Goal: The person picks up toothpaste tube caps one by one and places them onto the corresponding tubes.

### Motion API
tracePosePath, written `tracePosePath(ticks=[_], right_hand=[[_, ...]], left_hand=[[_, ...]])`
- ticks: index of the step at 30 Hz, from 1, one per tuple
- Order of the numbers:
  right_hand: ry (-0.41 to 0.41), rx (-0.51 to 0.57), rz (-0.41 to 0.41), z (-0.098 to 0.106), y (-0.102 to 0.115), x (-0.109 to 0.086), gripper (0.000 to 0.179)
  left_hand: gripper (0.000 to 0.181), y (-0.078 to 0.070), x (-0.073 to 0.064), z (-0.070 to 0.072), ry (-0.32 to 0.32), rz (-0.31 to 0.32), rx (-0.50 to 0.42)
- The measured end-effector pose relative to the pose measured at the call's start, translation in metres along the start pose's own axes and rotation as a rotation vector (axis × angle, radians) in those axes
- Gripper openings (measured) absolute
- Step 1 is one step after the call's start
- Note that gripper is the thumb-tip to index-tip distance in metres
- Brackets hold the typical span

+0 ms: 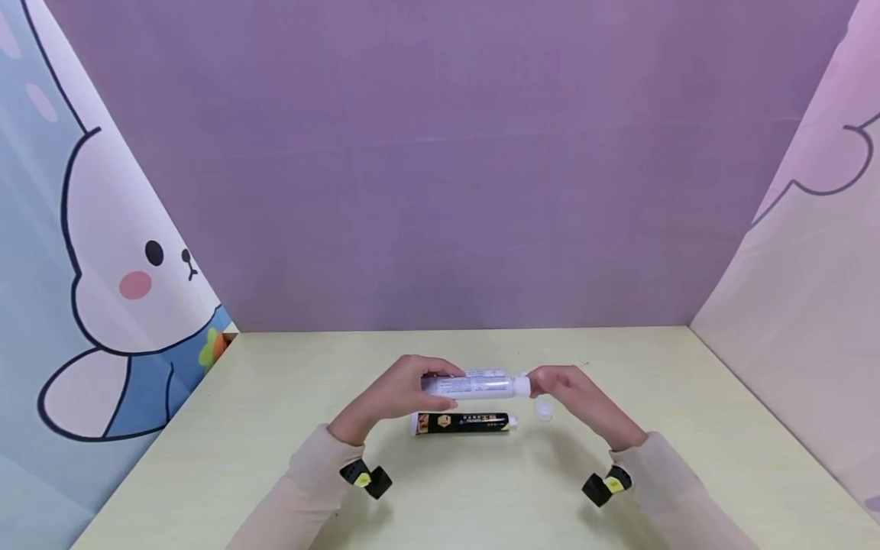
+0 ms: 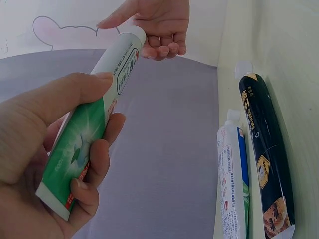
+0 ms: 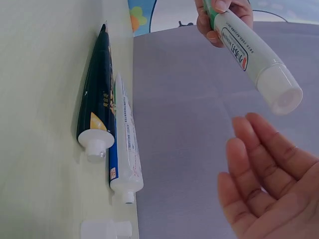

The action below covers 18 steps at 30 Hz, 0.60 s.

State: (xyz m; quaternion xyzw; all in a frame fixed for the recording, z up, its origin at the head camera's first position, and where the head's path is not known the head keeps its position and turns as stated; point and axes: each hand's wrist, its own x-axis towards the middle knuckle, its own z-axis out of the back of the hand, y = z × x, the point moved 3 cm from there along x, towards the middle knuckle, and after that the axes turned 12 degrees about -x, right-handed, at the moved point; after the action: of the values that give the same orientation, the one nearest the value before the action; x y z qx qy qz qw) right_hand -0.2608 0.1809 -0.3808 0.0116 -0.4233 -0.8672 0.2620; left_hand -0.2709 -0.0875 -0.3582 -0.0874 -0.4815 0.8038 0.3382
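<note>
My left hand (image 1: 402, 388) grips a white and green toothpaste tube (image 2: 82, 134) above the table, thumb on one side and fingers curled round the other. The tube's white cap (image 3: 281, 89) is on and points toward my right hand (image 3: 279, 184). In the right wrist view that hand's fingers are loosely bent, hold nothing and stand apart from the cap. Below lies a black toothpaste tube (image 1: 464, 423) with its white nozzle bare. Beyond it lies a white toothpaste tube (image 2: 232, 179) with blue and green on its side, also showing a bare nozzle; in the head view the held tube partly covers it.
A loose white cap (image 1: 544, 409) rests on the pale table (image 1: 467, 496), right of the black tube's nozzle. A purple backdrop (image 1: 440, 191) rises behind the table's far edge. Printed panels stand at the left (image 1: 124, 305) and right (image 1: 811, 321).
</note>
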Motion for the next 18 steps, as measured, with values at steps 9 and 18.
tracePosePath(ticks=[9, 18], right_hand=[[-0.143, -0.061, 0.158, -0.0025, -0.0012, -0.0016, 0.039], [-0.193, -0.045, 0.242, -0.0044, 0.0025, -0.0023, 0.037]], left_hand=[[0.037, 0.0003, -0.0009, 0.0022, -0.007, -0.001, 0.007], [0.037, 0.0024, -0.0016, 0.0019, -0.013, 0.001, 0.009]])
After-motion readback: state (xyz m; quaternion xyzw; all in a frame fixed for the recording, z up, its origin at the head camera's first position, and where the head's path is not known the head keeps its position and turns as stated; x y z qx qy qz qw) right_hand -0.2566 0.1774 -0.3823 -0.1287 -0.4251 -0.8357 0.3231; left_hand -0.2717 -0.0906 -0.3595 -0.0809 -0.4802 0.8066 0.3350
